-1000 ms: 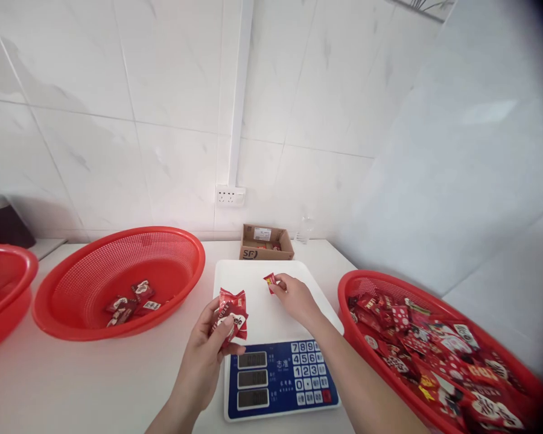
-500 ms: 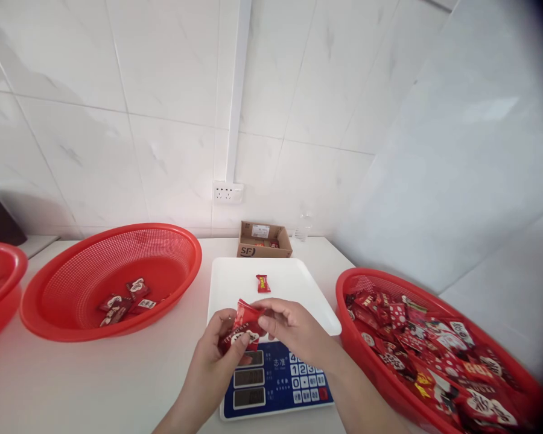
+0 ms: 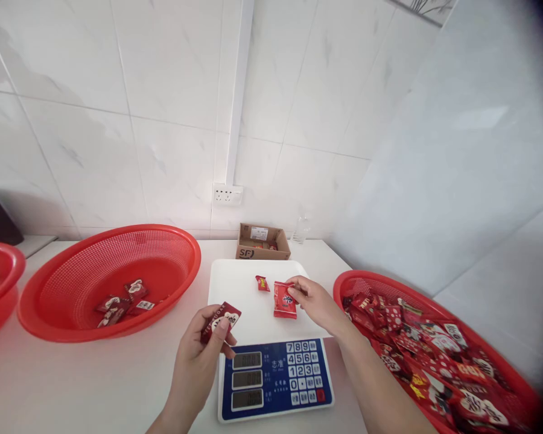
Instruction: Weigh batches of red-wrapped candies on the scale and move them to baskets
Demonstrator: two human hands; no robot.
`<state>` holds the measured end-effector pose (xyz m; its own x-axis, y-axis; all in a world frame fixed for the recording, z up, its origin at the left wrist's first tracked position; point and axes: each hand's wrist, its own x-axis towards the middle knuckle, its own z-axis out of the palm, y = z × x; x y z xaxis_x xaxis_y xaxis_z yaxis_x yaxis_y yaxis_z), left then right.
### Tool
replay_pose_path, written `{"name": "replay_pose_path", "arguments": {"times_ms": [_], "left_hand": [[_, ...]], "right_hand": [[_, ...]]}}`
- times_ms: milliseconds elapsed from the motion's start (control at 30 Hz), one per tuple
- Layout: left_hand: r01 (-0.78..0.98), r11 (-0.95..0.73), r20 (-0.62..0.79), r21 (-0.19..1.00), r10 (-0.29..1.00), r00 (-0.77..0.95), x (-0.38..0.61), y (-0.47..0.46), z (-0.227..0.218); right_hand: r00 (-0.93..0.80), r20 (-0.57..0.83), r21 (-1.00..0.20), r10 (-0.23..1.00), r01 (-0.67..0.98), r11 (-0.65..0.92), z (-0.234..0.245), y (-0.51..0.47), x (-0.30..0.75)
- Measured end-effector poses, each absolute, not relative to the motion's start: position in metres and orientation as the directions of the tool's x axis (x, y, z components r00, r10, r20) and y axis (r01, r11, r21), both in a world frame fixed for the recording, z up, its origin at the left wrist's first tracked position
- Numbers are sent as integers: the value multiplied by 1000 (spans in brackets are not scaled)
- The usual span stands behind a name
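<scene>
1. Nearest stands one scale (image 3: 276, 380) on the white counter (image 3: 72, 386); its blue front panel carries three small displays and one keypad; every place below is given from this scale.
2. Just left of the panel the left hand (image 3: 199, 355) pinches one dark red packet (image 3: 220, 317) between thumb and fingers, above the near left corner of the scale's white tray (image 3: 235, 283); the packet is held clear of the tray.
3. Over the right part of the tray the right hand (image 3: 314, 301) pinches one bright red packet (image 3: 285, 299) by its right edge with the fingertips; whether that packet touches the tray cannot be told.
4. One small red candy (image 3: 262, 283) lies alone on the tray, just left of and behind the bright red packet, free of both hands.
5. Right of the scale sits one red basket (image 3: 344, 286) heaped with many red wrapped sweets, too many to count.
6. Left of the scale sits one red mesh basket (image 3: 163, 241) holding a small cluster of about four or five packets (image 3: 124, 298); further left, one more red basin (image 3: 0, 271) shows only in part.
7. Behind the scale, against the tiled wall, stands one open cardboard box (image 3: 262, 242); above it, one white wall socket (image 3: 227, 194).
</scene>
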<state>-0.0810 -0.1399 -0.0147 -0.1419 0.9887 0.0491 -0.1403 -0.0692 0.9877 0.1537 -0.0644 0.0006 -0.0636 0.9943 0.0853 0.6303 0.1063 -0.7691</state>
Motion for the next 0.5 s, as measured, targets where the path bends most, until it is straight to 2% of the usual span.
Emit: {"name": "replay_pose_path", "arguments": {"times_ms": [100, 167, 233, 333, 500], "left_hand": [[-130, -87, 68, 988, 987, -147, -82, -139, -16], [-124, -99, 78, 987, 983, -166, -81, -139, -17], [-121, -104, 84, 987, 983, -166, -80, -139, -17], [-123, -109, 86, 986, 980, -180, -78, -141, -15], [-134, -118, 91, 984, 978, -189, -77, -142, -15]], "right_hand": [[-21, 82, -680, 996, 730, 71, -5, -55, 158], [11, 169, -627, 986, 773, 98, -8, -58, 154], [-40, 232, -563, 972, 810, 168, -9, -65, 147], [-168, 192, -516, 967, 821, 245, -13, -74, 138], [-187, 188, -456, 964, 853, 254, -21, -67, 136]]}}
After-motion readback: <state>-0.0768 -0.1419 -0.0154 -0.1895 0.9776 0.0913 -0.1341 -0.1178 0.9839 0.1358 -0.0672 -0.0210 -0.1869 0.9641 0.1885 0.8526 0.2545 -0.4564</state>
